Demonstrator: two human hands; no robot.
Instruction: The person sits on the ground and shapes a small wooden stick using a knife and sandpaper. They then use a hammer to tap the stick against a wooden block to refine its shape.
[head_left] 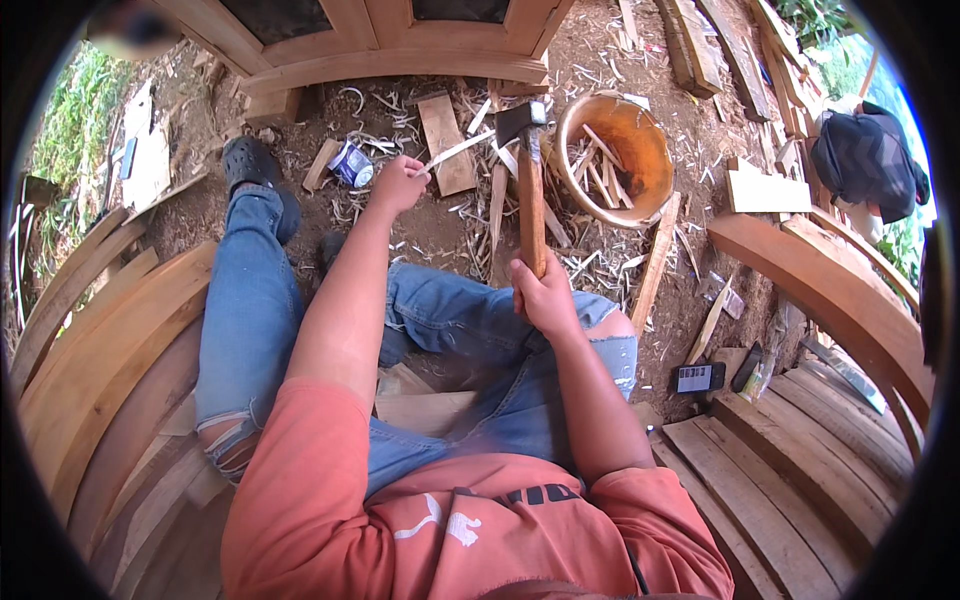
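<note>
My left hand (402, 186) pinches one end of a thin, pale wood strip (462, 149). The strip points away to the right, and its far end lies close to the hatchet's head. In my right hand (545, 296) is a hatchet (532, 190), gripped near the bottom of its wooden handle. Its dark metal head is at the far end, with the flared side toward the left. Below the strip, a flat board (447, 150) lies on the ground. Right of the hatchet stands a round yellowish bucket (652, 150) with several wood sticks inside.
A blue and white can (351, 165) sits left of my left hand. Shavings litter the dirt. A panelled wooden frame (400, 66) stands at the far side. Curved timbers (120, 340) flank me. A phone (698, 377) and stacked planks (770, 470) are at right, a dark bag (868, 160) beyond.
</note>
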